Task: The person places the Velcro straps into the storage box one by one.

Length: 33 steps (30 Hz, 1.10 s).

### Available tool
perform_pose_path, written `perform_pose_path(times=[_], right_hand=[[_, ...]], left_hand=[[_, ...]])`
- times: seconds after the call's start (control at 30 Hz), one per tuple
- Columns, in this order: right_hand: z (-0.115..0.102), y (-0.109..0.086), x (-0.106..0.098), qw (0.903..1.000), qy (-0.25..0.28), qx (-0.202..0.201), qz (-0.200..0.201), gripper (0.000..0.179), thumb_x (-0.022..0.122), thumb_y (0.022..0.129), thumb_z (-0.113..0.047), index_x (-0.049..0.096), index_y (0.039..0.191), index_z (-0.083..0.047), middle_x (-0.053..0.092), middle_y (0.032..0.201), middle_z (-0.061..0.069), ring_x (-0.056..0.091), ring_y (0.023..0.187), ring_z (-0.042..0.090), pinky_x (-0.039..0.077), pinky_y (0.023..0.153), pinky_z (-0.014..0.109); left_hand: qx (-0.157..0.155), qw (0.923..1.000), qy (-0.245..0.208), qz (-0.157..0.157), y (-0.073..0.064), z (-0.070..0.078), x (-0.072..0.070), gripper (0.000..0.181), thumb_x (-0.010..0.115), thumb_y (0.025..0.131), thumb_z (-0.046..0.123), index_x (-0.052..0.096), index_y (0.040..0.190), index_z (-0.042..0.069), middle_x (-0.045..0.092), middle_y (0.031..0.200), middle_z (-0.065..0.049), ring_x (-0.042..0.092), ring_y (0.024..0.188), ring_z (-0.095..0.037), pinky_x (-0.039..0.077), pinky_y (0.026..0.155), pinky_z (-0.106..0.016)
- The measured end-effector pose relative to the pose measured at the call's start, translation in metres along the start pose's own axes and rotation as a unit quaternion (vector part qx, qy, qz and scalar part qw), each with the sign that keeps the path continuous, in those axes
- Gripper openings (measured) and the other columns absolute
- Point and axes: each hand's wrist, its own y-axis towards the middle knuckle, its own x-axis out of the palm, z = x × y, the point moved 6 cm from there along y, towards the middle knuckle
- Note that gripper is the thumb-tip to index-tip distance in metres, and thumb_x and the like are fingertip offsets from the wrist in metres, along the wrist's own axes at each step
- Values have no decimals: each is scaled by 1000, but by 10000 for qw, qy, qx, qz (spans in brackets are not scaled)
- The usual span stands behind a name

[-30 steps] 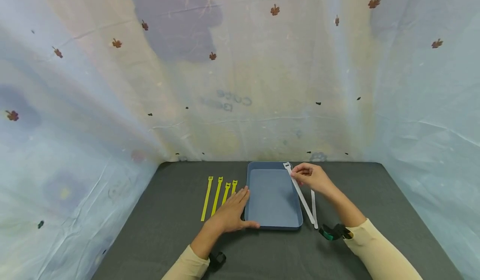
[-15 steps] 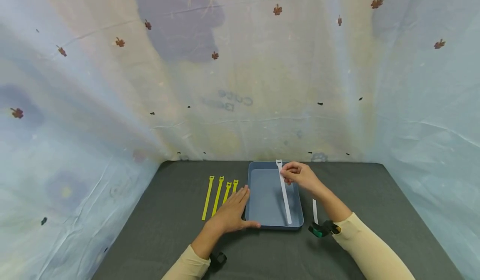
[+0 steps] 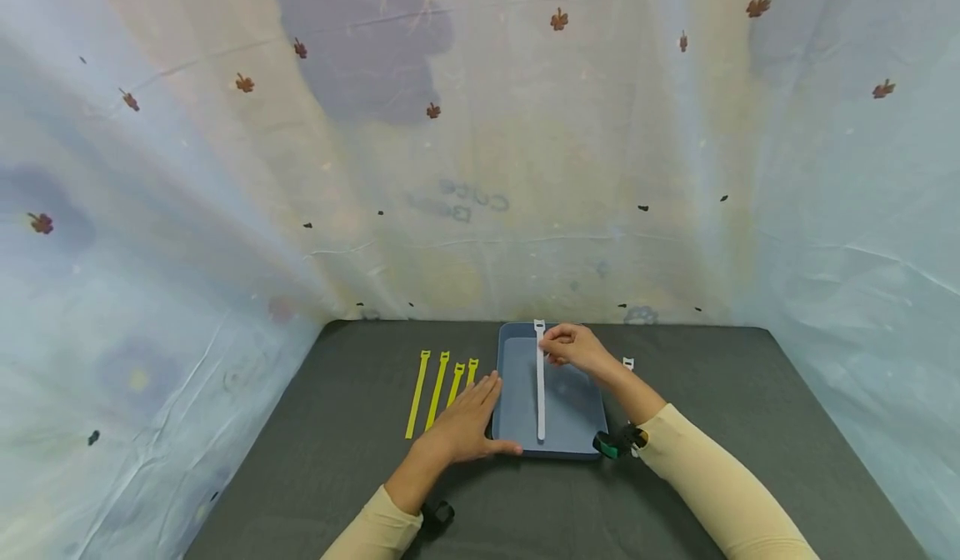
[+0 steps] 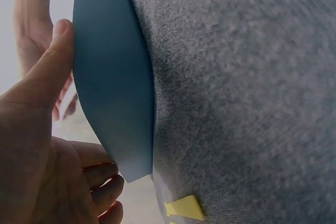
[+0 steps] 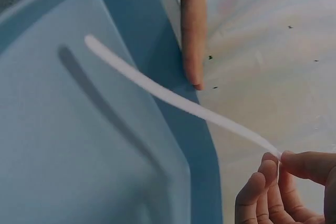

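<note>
Over the blue-grey tray [image 3: 513, 431], my right hand [image 3: 576, 348] pinches a white cable tie [image 3: 541, 393] near its slotted head, between thumb and fingers. The tie's tail hangs above the tray floor and casts a shadow there in the right wrist view, where the thumb and fingertips [image 5: 270, 157] meet on the strap. My left hand [image 3: 461, 431] rests against the tray's left side with fingers extended. Its thumb [image 4: 62, 38] lies along the rim at the front corner. A second white cable tie [image 3: 628, 363] lies right of the tray, mostly hidden by my right forearm.
Several yellow cable ties [image 3: 416, 395] lie side by side left of the tray, some partly covered by my left hand. Everything rests on a dark grey cloth-covered table [image 3: 360, 468]. A pale patterned curtain [image 3: 480, 168] hangs behind the table and along both sides.
My right hand has carried the white cable tie leftward, from the tray's right edge to over its middle. The tie now hangs nearly straight in the head view. My left hand stays put.
</note>
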Motion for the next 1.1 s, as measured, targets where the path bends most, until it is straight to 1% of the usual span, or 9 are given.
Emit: perform_pose_path(times=[0.13,0.2,0.3,0.4,0.47,0.67,0.8,1.0,1.1], right_hand=[[5,10,8,9999,55,144,-51,27,69,107,-15,67,120,8,75,109,26,72,88,27,61,91,57],[8,14,12,9997,54,229,-40,26,70,106,-14,68,119,8,75,109,25,73,92,33,63,90,54],[12,20,16,9994,17,337,-32,26,70,106,-13,68,119,8,76,108,24,73,96,39,64,89,52],[16,25,20,9988,-41,479,-26,26,70,106,-14,69,121,8,76,109,24,74,99,42,64,88,50],[19,28,23,9983,-114,567,-50,26,70,106,-15,69,121,7,76,109,23,74,98,41,64,87,47],[26,37,30,9970,-256,721,-138,23,71,106,-16,72,118,4,77,104,18,76,90,29,64,80,38],[25,39,35,9965,-456,673,-173,21,71,105,-14,73,116,4,76,99,16,75,86,26,63,77,37],[27,42,42,9963,-463,689,-214,18,72,103,-10,74,111,5,75,98,14,73,85,25,63,75,35],[29,44,44,9962,-529,659,-225,16,72,103,-9,75,109,5,75,97,13,71,82,23,62,72,34]], left_hand=[[-10,10000,-25,-11,0,0,-1,125,70,87,81,21,170,0,18,178,-17,22,164,-33,22,132,-52],[7,10000,-49,8,0,1,0,125,70,87,80,22,170,-1,19,178,-17,22,164,-33,23,132,-52],[45,10000,-41,48,0,0,0,125,70,87,80,22,169,-1,19,178,-17,22,164,-33,23,132,-53],[73,9999,15,88,0,0,1,124,71,87,80,23,169,-1,21,178,-18,24,164,-33,24,131,-53],[86,9999,19,94,0,0,0,124,70,87,80,23,169,-1,20,178,-18,24,164,-34,24,131,-53],[73,10000,5,64,-1,-1,-1,125,70,87,80,22,170,-1,20,178,-17,23,164,-33,23,132,-53],[51,10000,-46,34,-1,-1,0,125,70,87,80,22,170,0,19,178,-16,23,164,-32,23,132,-53],[75,10000,-39,38,-1,0,-1,124,71,88,79,23,170,0,20,178,-17,23,164,-33,23,132,-53],[94,9999,-49,38,-1,0,-2,123,71,88,78,23,169,-1,20,178,-18,23,164,-33,23,132,-54]])
